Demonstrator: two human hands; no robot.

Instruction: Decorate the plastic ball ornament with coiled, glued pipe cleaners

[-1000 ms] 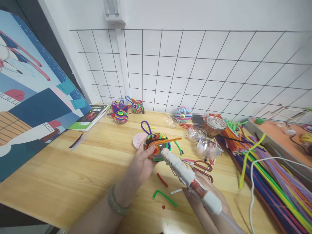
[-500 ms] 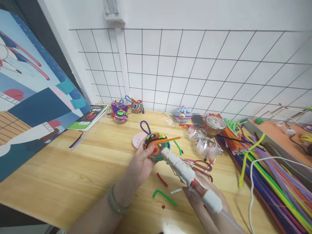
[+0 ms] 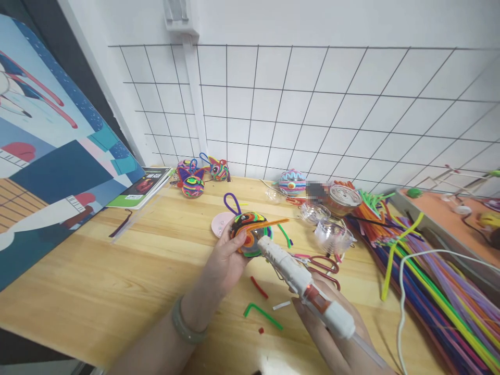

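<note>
The left hand (image 3: 226, 260) is clasped around a pipe-cleaner-wrapped ball (image 3: 250, 234) held just above the wooden table (image 3: 117, 271), while the right hand (image 3: 336, 338) is closed, as far as the low edge shows, on a white glue gun (image 3: 304, 284) whose nozzle touches the ball, red-handled scissors (image 3: 322, 266) lying just beyond.

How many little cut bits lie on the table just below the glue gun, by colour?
Red bits: 2
Green bit: 1
White bit: 1
Total: 4
</note>
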